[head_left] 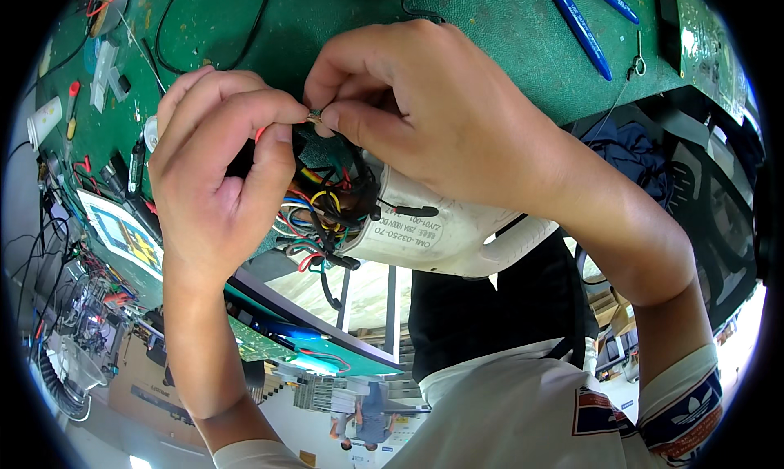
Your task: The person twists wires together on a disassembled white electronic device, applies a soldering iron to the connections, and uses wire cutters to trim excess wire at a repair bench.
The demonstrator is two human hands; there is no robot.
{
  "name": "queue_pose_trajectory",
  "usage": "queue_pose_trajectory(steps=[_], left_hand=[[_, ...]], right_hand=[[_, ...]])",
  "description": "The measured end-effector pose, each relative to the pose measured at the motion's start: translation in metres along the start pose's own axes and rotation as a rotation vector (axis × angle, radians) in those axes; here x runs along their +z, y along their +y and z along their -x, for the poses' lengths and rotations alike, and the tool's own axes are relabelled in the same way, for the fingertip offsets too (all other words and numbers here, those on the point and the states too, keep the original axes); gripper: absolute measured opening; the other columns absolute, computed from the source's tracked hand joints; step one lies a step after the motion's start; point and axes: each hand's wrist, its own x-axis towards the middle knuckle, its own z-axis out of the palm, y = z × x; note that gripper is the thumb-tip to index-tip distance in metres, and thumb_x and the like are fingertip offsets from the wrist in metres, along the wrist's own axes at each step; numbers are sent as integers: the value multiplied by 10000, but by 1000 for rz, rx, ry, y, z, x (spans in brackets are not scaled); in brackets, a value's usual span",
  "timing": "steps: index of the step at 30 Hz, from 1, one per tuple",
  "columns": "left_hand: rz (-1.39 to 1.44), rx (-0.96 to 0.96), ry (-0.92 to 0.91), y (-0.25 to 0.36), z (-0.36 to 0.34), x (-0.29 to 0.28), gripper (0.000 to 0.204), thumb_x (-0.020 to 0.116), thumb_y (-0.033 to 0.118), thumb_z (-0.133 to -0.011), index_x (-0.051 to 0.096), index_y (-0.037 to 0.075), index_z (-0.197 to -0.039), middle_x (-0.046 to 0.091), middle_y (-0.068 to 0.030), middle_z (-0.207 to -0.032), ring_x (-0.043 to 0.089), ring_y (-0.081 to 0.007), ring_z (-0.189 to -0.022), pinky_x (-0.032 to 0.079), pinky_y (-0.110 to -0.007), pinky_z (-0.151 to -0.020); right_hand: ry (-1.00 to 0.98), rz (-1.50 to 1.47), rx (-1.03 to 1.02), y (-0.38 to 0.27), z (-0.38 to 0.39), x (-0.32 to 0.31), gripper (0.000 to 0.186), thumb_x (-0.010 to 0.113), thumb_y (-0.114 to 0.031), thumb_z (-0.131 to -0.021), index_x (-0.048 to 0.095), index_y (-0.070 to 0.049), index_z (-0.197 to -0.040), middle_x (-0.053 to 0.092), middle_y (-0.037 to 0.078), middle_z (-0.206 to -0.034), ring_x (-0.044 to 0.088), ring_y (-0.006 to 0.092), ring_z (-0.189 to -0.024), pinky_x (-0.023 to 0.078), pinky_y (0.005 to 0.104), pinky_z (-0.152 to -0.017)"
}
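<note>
My left hand [216,154] is closed, thumb and forefinger pinching a thin red-sheathed wire [260,133]. At its fingertips, my right hand [445,113] pinches what looks like the bare coppery end of a wire [314,119]. The fingers hide most of that end, so I cannot tell whether one wire or two meet there. Just below my hands is a white plastic housing [469,244] with a handle-like loop. From its open left end spills a bundle of coloured wires [318,207], several tipped with black sleeves.
Blue-handled pliers [578,32] and a metal ring-ended pin [639,64] lie on the green bench mat [498,28]. A circuit board [714,44] sits at the far right. A black cable [257,32], a red-tipped tool [73,93] and a screen [122,224] are at the left.
</note>
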Motion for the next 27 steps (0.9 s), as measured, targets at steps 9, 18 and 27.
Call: queue_pose_trajectory(steps=[9, 18, 27], left_hand=[[13, -38, 13, -1, 1, 1, 95, 682, 24, -836, 702, 64, -920, 635, -72, -838, 601, -273, -813, 454, -397, -929], [-7, -22, 8, 0, -1, 0, 117, 686, 7, -817, 714, 64, -915, 634, -71, -832, 599, -279, -814, 468, -396, -911], [-24, -25, 12, 0, 0, 1, 119, 677, 7, -809, 720, 61, -905, 631, -71, -830, 597, -278, -813, 475, -395, -896]], right_hand=[[-53, 60, 20, -4, -3, -1, 96, 666, -12, -831, 731, 28, -890, 717, 223, -807, 723, 383, -776, 579, 433, -735], [-60, 81, -18, -1, -2, -1, 93, 658, -3, -842, 727, 24, -897, 710, 224, -797, 716, 392, -772, 574, 445, -726], [-28, 61, -64, 1, 2, 4, 98, 643, 18, -833, 713, 37, -899, 686, 233, -746, 694, 408, -718, 566, 461, -693]])
